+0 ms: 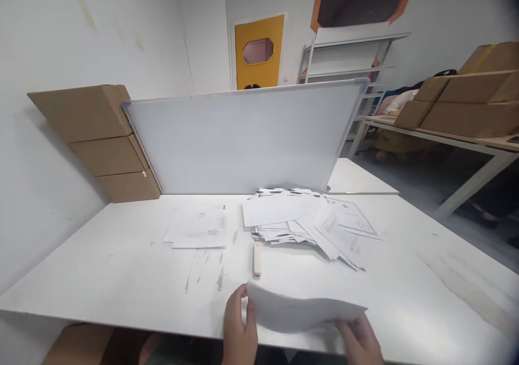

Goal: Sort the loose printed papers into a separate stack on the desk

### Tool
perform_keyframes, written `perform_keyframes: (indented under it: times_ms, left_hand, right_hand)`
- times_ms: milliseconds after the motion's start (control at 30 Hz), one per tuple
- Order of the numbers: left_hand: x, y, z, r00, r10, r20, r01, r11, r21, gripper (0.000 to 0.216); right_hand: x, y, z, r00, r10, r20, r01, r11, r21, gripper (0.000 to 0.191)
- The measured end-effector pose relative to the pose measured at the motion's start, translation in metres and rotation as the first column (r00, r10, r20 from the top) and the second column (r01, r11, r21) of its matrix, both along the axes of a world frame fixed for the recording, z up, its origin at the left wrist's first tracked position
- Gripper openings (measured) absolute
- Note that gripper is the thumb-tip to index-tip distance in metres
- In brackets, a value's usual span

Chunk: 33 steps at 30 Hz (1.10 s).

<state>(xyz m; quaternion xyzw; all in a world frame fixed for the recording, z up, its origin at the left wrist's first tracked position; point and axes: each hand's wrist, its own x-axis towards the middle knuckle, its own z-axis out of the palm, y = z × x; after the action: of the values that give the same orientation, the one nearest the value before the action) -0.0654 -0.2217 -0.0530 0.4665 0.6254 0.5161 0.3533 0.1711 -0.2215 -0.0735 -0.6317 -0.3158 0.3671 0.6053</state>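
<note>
A white sheet of paper [300, 311] is held up over the table's front edge, bowed a little along its length. My left hand [240, 316] pinches its left end between thumb and fingers. At the right end, my right hand [359, 335] grips the lower corner, its fingertips partly behind the paper. Just beyond the sheet lies a cream-coloured stapler [257, 259], long and narrow. Farther back is a loose heap of papers [284, 211], with some sheets fanned to the right. To the left, a flatter stack of printed sheets [198, 227] rests on the tabletop.
A whiteboard [243, 143] stands upright across the back of the white table [121, 278]. Stacked cardboard boxes [117, 154] support its left side. Metal shelves [344, 57] and a yellow door [259, 70] are behind. On the right, another table carries more cardboard boxes [466, 105].
</note>
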Motion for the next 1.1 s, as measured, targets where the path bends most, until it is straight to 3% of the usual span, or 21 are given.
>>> perform_keyframes:
  times_ms: [167,333,500,767,933,1100]
  left_hand:
    - [-0.007,-0.016,0.010,0.999,0.043,-0.011,-0.044,0.996,-0.075,0.037]
    - [-0.021,-0.019,0.013,0.998,-0.054,0.035,0.060,0.976,-0.209,0.059]
    - [-0.026,-0.011,0.011,0.986,-0.162,0.034,0.165,0.967,-0.196,0.073]
    - [-0.021,-0.006,0.009,0.981,-0.191,-0.042,0.184,0.974,-0.129,0.048]
    - [-0.026,-0.003,0.003,0.939,-0.232,-0.255,0.193,0.967,-0.167,0.043]
    - [-0.029,0.015,0.001,0.811,-0.238,-0.534,0.264,0.964,-0.028,0.039]
  right_hand:
    - [-0.001,-0.006,0.024,0.977,0.206,0.055,-0.202,0.977,-0.070,0.024]
    - [0.002,-0.010,0.031,0.912,0.395,-0.106,-0.409,0.880,-0.241,0.020]
    - [0.006,-0.010,0.016,0.916,0.368,-0.160,-0.402,0.849,-0.344,0.027]
    - [0.016,-0.016,0.009,0.900,0.396,-0.183,-0.434,0.856,-0.280,0.028]
    - [0.018,-0.012,0.002,0.915,0.379,-0.138,-0.404,0.857,-0.320,0.028]
    - [0.018,-0.003,0.000,0.920,0.383,-0.088,-0.387,0.846,-0.367,0.026]
